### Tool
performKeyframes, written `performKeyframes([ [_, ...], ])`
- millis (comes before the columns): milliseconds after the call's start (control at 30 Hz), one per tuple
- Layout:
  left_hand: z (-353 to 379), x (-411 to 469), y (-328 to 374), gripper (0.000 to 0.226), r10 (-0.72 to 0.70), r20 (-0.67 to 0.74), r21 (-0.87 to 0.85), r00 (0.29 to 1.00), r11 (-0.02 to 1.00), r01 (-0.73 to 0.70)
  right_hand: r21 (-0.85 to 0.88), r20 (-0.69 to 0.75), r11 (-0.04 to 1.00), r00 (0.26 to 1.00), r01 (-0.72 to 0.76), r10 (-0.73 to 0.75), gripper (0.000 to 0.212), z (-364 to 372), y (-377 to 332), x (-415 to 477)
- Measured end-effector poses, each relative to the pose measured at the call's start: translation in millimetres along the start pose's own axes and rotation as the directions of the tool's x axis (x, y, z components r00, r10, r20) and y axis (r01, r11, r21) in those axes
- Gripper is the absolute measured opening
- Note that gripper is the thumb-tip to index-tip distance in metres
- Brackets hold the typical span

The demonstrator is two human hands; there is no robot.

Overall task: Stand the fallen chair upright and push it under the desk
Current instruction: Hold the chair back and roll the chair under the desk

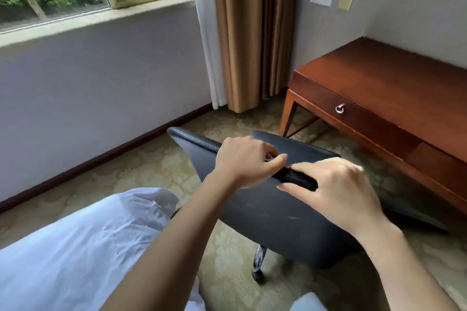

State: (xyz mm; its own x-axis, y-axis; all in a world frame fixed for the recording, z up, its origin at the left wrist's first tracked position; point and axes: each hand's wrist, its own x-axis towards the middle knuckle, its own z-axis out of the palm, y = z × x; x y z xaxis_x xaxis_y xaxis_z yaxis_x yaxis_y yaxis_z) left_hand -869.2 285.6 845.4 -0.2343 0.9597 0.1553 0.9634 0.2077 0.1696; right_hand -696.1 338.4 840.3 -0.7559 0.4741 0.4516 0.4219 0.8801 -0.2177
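Note:
A dark grey leather chair (273, 212) stands on the carpet in front of me, its backrest towards me and a chrome leg (259, 262) showing below. My left hand (246, 160) is curled over the top edge of the backrest. My right hand (336, 190) rests on the same edge further right, fingers spread over it and the thumb on the near side. The wooden desk (394, 88) with a ring-pull drawer stands to the right against the wall; the chair is beside its front, not under it.
A bed with white bedding (75, 247) fills the lower left, close to the chair. A window wall with a dark skirting board runs along the left. Brown and white curtains (242, 33) hang in the corner. Patterned carpet (156, 166) lies between the chair and the wall.

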Motion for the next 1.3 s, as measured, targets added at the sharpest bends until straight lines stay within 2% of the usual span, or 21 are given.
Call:
performKeyframes([
  [67,-0.7,3.6,-13.8,0.053,0.044,-0.046,-0.027,0.998,0.999,-0.045,-0.014,-0.081,0.992,0.989,-0.124,0.123,0.043,6.9,-20.9,-1.1],
  [167,-3.0,10.0,-34.2,0.048,0.098,-0.097,-0.051,0.99,0.993,-0.104,-0.056,-0.136,0.973,0.967,-0.223,0.214,0.043,19.8,-42.1,5.7],
  [333,-8.3,32.4,-64.6,0.056,0.152,-0.137,-0.069,0.979,0.984,-0.162,-0.157,-0.185,0.967,0.967,-0.203,0.173,0.048,43.5,-45.9,38.3],
  [467,-9.7,58.4,-89.1,0.047,0.191,-0.083,-0.098,0.978,0.975,-0.199,-0.181,-0.195,0.957,0.962,-0.229,0.193,0.046,56.9,-51.8,63.4],
  [600,-9.8,80.9,-113.2,0.054,0.251,0.021,-0.043,0.968,0.967,-0.25,-0.141,-0.062,0.944,0.954,-0.298,0.292,0.036,61.3,-59.6,89.9],
  [667,-11.2,90.4,-121.6,0.047,0.254,0.144,-0.046,0.957,0.967,-0.25,0.036,0.116,0.921,0.917,-0.388,0.381,0.037,58.2,-55.4,104.1],
  [733,-12.0,98.1,-130.6,0.045,0.258,0.246,-0.039,0.934,0.966,-0.256,0.214,0.37,0.834,0.832,-0.509,0.413,0.048,51.2,-47.4,121.4],
  [800,-11.4,101.3,-140.7,0.054,0.28,0.273,-0.031,0.921,0.959,-0.282,0.157,0.517,0.876,0.793,-0.457,0.321,0.048,51.2,-43.1,136.8],
  [900,-14.4,103.5,-150.8,0.062,0.312,0.308,-0.043,0.899,0.948,-0.315,0.115,0.52,0.923,0.814,-0.367,0.258,0.036,53.2,-50.3,149.9],
  [1067,-17.8,115.7,-169.3,0.055,0.367,0.403,-0.095,0.839,0.928,-0.36,0.095,0.494,0.926,0.824,-0.367,0.276,0.044,63.5,-62.3,160.2],
  [1200,-19.7,131.8,-184.8,0.057,0.456,0.498,-0.184,0.738,0.887,-0.424,0.041,0.478,0.916,0.813,-0.399,0.333,0.044,70.8,-72.9,174.7],
  [1300,-21.9,142.1,-200.3,0.042,0.566,0.526,-0.238,0.635,0.814,-0.529,0.029,0.459,0.866,0.776,-0.499,0.432,0.038,83.0,-81.1,187.3],
])
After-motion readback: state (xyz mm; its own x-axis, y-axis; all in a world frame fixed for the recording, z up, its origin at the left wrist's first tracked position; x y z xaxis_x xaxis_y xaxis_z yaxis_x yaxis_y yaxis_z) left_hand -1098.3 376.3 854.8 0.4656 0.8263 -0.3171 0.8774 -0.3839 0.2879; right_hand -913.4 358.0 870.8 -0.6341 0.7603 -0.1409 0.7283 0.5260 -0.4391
